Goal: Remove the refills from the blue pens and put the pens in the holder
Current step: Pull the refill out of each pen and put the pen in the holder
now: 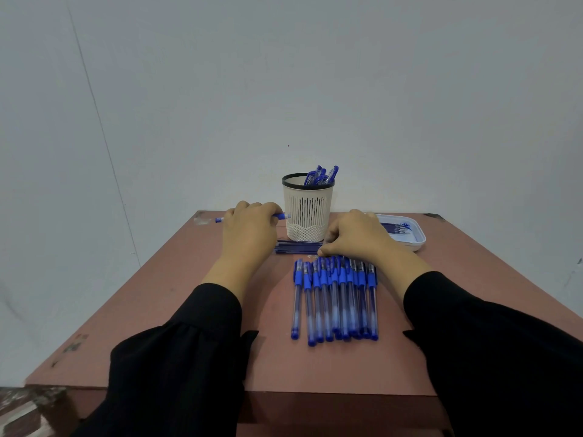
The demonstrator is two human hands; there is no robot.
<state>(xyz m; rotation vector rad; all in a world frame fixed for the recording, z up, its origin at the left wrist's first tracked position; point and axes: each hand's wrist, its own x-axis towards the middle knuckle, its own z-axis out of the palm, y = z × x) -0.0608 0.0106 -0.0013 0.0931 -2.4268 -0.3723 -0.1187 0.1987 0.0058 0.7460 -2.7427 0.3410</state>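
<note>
Black sleeves (176, 367) fill the bottom of the view, one on each forearm, reaching forward over a reddish-brown table (164, 310). Between them, close to the near edge, lies a row of blue pens (336, 299), side by side and partly overlapping, caps pointing away from the person and blue end plugs toward the person. The right hand (356, 236) rests knuckles-up just past the capped ends of that row, its fingers curled down toward a small bundle of dark blue refills (296, 247) lying crosswise on the table; the fingertips are at the right end of the bundle, but whether they actually pinch a refill cannot be told from this angle. The left hand (249, 230) is curled around a single pen (282, 216) held level, its clear barrel and blue tip sticking out to the left of the fist and its other end poking out to the right, just beside the holder. That holder (307, 212), a cream slotted cup with a black rim, stands upright at the far middle of the table, between the two hands, with several blue pens (321, 175) already leaning inside it, clips up. To the right of the holder, partly hidden by the right hand, sits a shallow white tray (416, 238) with more refills lying in it. Behind the table rises a plain pale wall (284, 74).
</note>
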